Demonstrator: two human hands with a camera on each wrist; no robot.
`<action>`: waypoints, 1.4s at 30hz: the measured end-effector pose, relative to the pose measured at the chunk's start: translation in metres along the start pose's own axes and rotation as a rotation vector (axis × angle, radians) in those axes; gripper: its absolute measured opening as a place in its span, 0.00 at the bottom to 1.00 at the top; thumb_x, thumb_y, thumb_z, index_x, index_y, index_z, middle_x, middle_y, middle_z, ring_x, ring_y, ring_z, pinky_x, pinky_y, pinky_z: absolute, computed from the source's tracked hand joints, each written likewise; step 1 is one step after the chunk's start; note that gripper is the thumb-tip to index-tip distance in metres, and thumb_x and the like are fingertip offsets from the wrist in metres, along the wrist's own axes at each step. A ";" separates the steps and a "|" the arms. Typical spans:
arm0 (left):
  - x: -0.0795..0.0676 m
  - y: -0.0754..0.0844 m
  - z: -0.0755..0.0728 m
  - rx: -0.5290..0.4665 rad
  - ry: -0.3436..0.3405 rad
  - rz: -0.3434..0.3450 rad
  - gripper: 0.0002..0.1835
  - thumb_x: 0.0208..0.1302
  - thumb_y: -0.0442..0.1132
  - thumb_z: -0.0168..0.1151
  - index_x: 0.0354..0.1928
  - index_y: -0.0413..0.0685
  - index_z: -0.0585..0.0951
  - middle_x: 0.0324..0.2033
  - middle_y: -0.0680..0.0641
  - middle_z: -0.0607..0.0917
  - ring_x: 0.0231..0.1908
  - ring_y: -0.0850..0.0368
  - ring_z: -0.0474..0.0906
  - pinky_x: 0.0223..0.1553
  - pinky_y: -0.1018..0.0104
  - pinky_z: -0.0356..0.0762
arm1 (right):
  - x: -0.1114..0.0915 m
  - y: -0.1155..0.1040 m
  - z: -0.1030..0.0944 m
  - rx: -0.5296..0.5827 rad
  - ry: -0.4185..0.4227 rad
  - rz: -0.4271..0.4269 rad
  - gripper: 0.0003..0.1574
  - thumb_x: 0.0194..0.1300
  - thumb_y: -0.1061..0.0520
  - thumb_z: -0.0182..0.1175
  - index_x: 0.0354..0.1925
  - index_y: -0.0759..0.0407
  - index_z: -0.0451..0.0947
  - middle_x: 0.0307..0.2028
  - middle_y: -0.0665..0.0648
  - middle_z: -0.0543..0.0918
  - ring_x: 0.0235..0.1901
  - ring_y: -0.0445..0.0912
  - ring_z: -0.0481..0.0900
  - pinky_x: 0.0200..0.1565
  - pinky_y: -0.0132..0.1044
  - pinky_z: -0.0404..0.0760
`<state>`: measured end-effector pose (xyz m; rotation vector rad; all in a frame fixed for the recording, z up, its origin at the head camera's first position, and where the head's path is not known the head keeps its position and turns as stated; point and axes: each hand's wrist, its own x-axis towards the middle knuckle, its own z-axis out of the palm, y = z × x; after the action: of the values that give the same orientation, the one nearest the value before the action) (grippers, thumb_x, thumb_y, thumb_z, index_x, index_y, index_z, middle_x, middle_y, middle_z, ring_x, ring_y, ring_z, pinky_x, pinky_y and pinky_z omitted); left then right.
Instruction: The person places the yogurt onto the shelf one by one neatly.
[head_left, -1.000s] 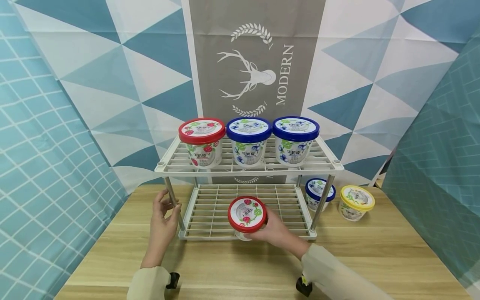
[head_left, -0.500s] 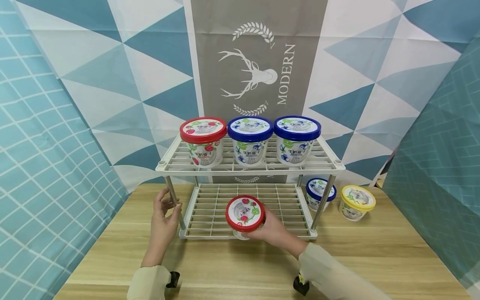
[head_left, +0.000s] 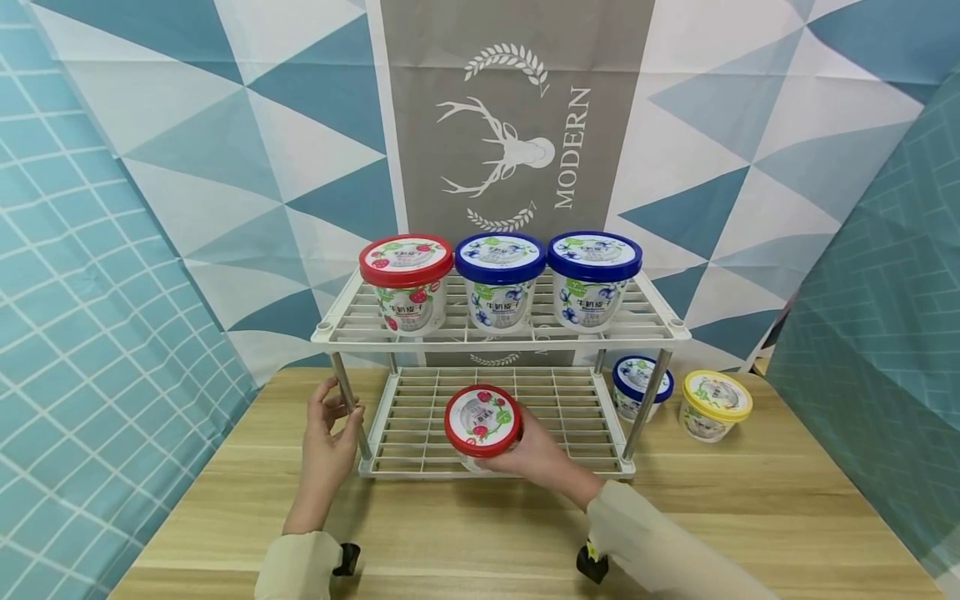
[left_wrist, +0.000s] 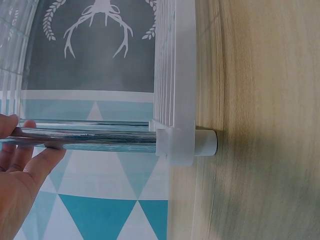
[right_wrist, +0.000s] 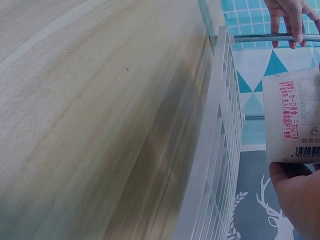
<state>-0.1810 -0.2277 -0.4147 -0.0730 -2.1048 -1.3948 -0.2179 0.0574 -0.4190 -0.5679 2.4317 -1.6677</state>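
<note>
My right hand (head_left: 536, 454) holds a paper tub with a red lid (head_left: 482, 419), printed with strawberries, at the front of the rack's lower shelf (head_left: 420, 476). In the right wrist view, a gap shows between this tub (right_wrist: 292, 117) and the shelf; its printed side and barcode face the camera. My left hand (head_left: 327, 446) grips the rack's front left metal post (head_left: 342, 383), thumb and fingers on either side of it. The left wrist view shows that post (left_wrist: 100, 137) and part of the left hand (left_wrist: 20, 175).
On the upper shelf (head_left: 495, 344) stand a red-lidded tub (head_left: 408, 287) and two blue-lidded tubs (head_left: 501, 283). Right of the rack, another blue-lidded tub (head_left: 637, 385) and a yellow-lidded tub (head_left: 712, 407) stand on the wooden table (head_left: 757, 508). The front right post (head_left: 647, 404) rises beside them.
My right hand has carried the red-lidded tub slightly left and farther in over the lower shelf, and the lid's print has turned a little. My left hand has stayed on the post.
</note>
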 end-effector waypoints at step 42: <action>0.001 0.002 0.000 -0.011 -0.002 0.009 0.30 0.65 0.28 0.54 0.66 0.46 0.56 0.44 0.36 0.75 0.42 0.76 0.71 0.38 0.88 0.73 | 0.022 -0.007 0.022 0.031 -0.046 0.009 0.57 0.42 0.49 0.76 0.66 0.54 0.58 0.58 0.56 0.72 0.58 0.52 0.71 0.54 0.48 0.78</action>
<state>-0.1807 -0.2274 -0.4128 -0.0886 -2.0962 -1.4010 -0.2295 0.0275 -0.4192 -0.5842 2.3691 -1.6662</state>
